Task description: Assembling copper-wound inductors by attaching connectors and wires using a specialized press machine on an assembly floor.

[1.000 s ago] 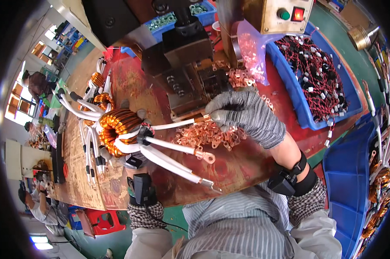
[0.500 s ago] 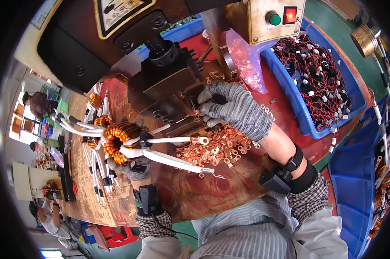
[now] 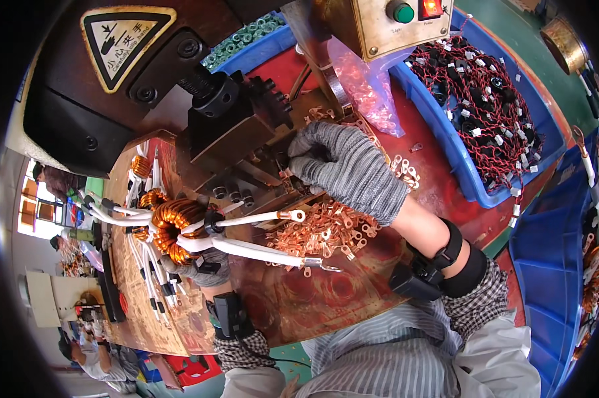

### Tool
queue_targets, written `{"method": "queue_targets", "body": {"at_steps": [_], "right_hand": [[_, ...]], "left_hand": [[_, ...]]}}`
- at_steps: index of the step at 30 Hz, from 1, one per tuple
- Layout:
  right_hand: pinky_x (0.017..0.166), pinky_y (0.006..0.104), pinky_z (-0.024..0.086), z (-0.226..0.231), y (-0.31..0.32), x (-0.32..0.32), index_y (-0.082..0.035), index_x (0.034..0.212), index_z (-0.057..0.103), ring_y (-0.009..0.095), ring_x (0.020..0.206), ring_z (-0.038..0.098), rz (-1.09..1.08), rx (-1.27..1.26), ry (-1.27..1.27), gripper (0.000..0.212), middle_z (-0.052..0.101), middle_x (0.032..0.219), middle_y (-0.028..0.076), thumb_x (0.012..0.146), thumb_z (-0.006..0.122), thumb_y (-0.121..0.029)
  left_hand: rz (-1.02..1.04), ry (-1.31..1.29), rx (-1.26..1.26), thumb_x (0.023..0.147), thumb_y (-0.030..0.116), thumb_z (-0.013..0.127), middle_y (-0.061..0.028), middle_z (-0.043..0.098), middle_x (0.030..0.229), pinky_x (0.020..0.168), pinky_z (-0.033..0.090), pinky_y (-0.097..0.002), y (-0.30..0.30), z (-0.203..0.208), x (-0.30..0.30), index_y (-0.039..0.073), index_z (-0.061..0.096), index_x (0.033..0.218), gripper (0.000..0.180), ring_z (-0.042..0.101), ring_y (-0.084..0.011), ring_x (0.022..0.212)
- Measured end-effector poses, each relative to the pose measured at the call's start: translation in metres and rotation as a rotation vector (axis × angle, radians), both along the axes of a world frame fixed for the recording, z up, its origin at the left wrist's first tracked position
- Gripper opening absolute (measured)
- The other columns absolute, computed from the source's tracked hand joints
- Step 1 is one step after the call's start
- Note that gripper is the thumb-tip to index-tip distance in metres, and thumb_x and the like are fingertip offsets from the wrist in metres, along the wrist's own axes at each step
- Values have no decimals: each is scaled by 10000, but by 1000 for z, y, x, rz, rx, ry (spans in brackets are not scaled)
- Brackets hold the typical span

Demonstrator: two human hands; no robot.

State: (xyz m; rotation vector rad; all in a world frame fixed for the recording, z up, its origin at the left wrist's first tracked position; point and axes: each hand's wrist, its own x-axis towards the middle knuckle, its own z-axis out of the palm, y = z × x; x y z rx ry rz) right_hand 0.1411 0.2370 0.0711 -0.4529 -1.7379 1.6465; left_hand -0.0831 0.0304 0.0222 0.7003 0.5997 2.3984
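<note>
My left hand (image 3: 213, 270), in a grey knit glove, is closed on a copper-wound ring coil (image 3: 186, 213) from below; the coil hides part of its fingers. White-sleeved leads stick out from the coil to the right. One ends in a copper ring lug (image 3: 298, 215), and another has a silvery tip (image 3: 329, 267). A further lead runs toward the dark metal press (image 3: 230, 132). My right hand (image 3: 349, 166), gloved alike, has its fingers pinched together at the press's die. What lies between those fingertips is hidden. Loose copper lugs (image 3: 322, 232) lie heaped below that hand.
A blue bin (image 3: 468, 176) of red-black twisted wires stands right, beside a clear bag (image 3: 365, 83) of copper pieces. The control box (image 3: 372, 33) has its red switch lit. More coils (image 3: 140, 166) lie left. Another blue bin (image 3: 544, 265) stands at far right. People work in the left background.
The whole view has shifted slightly, showing more of the press's upper body and the bin behind it. The coil is turned a little; both hands keep nearly the same places at the press.
</note>
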Motion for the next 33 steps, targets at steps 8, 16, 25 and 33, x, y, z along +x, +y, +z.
{"method": "queue_targets", "body": {"at_steps": [8,16,25,33], "right_hand": [[517,256,465,3,1,-1,6,828,592,118,545,569,42,-207,9,131,608,676,84,737,618,-83],[524,262,467,5,3,3,10,844,585,118,570,575,84,-208,-12,167,611,700,88,737,635,-108],[573,225,445,-5,10,10,-1,873,571,83,614,532,-288,181,78,164,580,701,37,769,617,-120],[598,242,441,3,25,19,-4,866,583,90,609,508,-345,-27,163,152,570,677,43,779,606,-127]], "left_hand": [[-20,194,1,753,577,370,-159,389,1239,960,351,-487,7,8,3,90,329,1292,728,438,-308,1106],[68,57,-112,742,597,386,-160,415,1215,954,357,-486,11,24,21,89,336,1284,745,461,-309,1079],[20,94,-83,727,617,391,-165,405,1225,954,356,-496,0,12,16,95,331,1284,766,457,-324,1086],[19,28,-57,720,608,428,-160,388,1247,974,330,-493,13,6,9,100,329,1286,767,427,-319,1115]]}}
